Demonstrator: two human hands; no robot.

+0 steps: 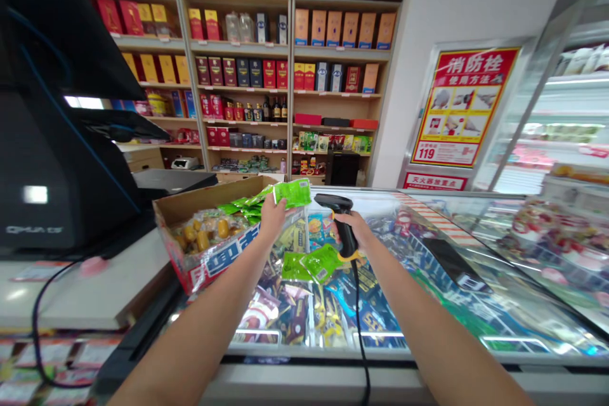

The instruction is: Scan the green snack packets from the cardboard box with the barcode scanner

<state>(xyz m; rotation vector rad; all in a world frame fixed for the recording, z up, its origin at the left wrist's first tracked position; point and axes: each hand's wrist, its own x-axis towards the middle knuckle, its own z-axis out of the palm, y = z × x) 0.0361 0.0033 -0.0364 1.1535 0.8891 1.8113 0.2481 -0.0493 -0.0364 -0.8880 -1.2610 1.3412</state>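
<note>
My left hand [273, 214] is closed on a green snack packet [294, 191], held up over the right rim of a cardboard box [167, 228]. Inside that box lie more green packets [240, 204] and clear-wrapped brownish-yellow snacks [202, 233]. My right hand [351, 231] grips a black barcode scanner [347, 238] with yellow trim; its head points left toward the held packet, and its cable hangs down in front. Between and below my hands, two green packets [311, 263] rest on the glass top of a chest freezer [266, 365].
Packaged frozen goods show through the freezer glass. A black phone [451, 260] lies on the glass to the right. At left, a dark point-of-sale terminal [57, 158] stands on a white counter [95, 295]. Shelves of boxed goods [238, 73] line the back wall.
</note>
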